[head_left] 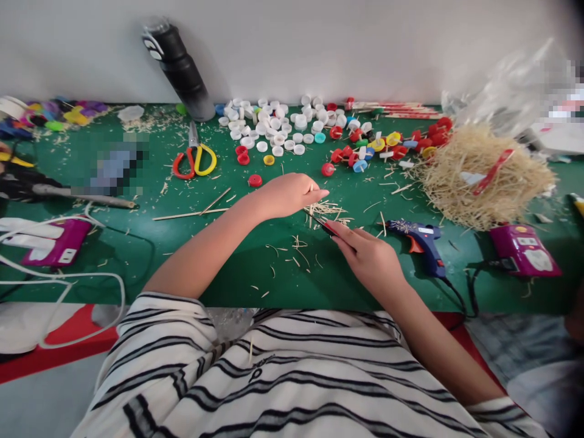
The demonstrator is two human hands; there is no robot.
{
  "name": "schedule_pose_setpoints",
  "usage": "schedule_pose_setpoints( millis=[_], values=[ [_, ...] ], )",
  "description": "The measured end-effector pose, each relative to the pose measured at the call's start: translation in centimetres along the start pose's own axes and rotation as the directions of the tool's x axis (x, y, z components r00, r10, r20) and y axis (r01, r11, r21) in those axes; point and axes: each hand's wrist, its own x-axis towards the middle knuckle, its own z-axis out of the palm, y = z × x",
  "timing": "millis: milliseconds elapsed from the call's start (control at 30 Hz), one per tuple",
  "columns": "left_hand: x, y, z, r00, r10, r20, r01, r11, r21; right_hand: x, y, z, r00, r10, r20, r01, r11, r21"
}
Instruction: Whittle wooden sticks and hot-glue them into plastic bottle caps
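My left hand [292, 194] is closed above the green table, with the end of something pale and thin showing between its fingers. My right hand [367, 250] is wrapped round a slim dark tool [323, 223] with a bit of red on it; its tip points up and left to just below my left hand. Pale straw pieces [329, 210] lie in a small pile behind the tool, and loose bits [298, 246] are scattered nearer me. A long thin stick [182, 215] lies left of my left hand.
Scissors [194, 157], a black bottle [185, 73] and white caps [274, 125] stand or lie at the back. Red caps [396, 152], a straw heap [486, 179], a blue glue gun [422, 243] and a purple box [524, 249] are right. Cables [91, 275] hang left.
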Motion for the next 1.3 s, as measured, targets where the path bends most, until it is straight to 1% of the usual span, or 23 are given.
schedule_pose_setpoints(
  millis=[133,267,367,533,667,767,1100,1200,1300],
  values=[
    [0.0,0.2,-0.1,1.0,0.022,0.019,-0.022,1.0,0.0,-0.8,0.3,-0.1,0.999,0.026,0.044,-0.028,0.998,0.05],
    [-0.1,0.2,-0.3,1.0,-0.001,0.014,0.001,1.0,0.012,-2.2,0.8,0.0,0.996,0.043,0.077,-0.044,0.999,0.013],
    [-0.2,0.0,-0.5,1.0,-0.013,0.019,0.013,1.0,-0.002,-2.6,1.1,0.2,0.995,0.057,0.082,-0.058,0.998,0.008],
    [-0.2,0.0,-0.5,0.999,0.003,0.035,-0.003,1.0,-0.005,-2.7,1.2,0.2,0.993,0.046,0.106,-0.049,0.998,0.03],
    [-0.1,-0.2,-0.4,0.999,-0.005,0.039,0.005,1.0,-0.012,-3.0,1.0,0.1,0.993,0.069,0.098,-0.07,0.998,0.004],
    [0.0,-0.3,-0.4,0.999,-0.002,0.033,0.002,1.0,-0.016,-3.0,0.9,0.1,0.992,0.074,0.106,-0.077,0.997,0.025],
    [-0.1,0.6,-0.2,0.999,0.017,0.041,-0.019,0.999,0.041,-1.4,0.4,0.9,0.989,0.061,0.137,-0.063,0.998,0.008],
    [-0.1,0.4,-0.2,0.999,-0.001,0.039,0.0,1.0,0.023,-1.4,0.3,0.7,0.986,0.07,0.149,-0.07,0.998,-0.006],
    [-0.1,0.2,-0.2,0.999,0.013,0.039,-0.014,0.999,0.042,-2.0,0.5,0.2,0.985,0.065,0.159,-0.064,0.998,-0.011]
  ],
)
